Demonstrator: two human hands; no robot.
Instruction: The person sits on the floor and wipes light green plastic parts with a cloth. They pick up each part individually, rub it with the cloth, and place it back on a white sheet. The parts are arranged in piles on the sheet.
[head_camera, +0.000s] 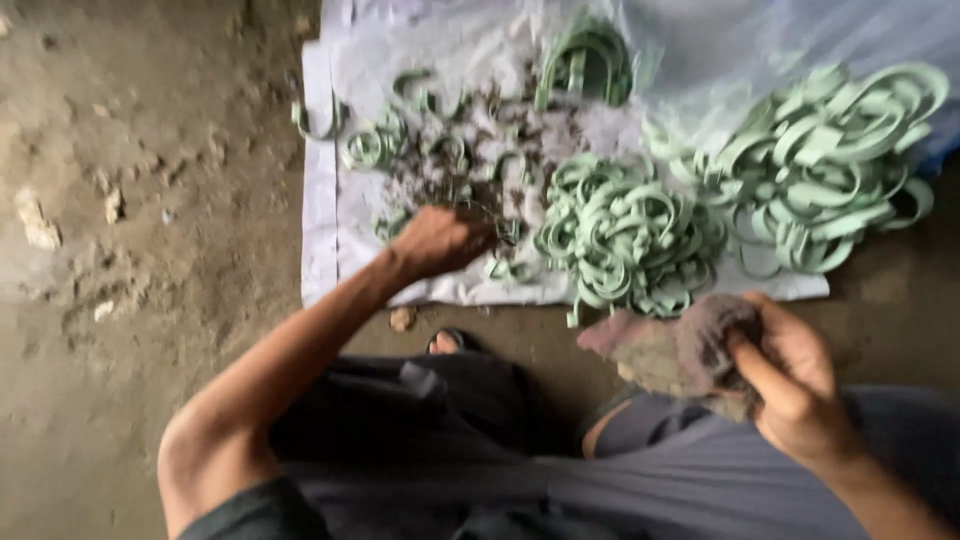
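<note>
Pale green plastic bands (455, 160) lie dirty and scattered beyond the left hand (440, 240), whose fingers close among them; cleaner heaps (630, 235) pile rightward. Right hand (790, 375) fingers grip a brownish rag (700, 350).

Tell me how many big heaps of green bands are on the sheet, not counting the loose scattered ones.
2. One heap lies mid-sheet, right of the left hand; a larger heap sits at the right edge. More may be hidden beyond the frame.
</note>
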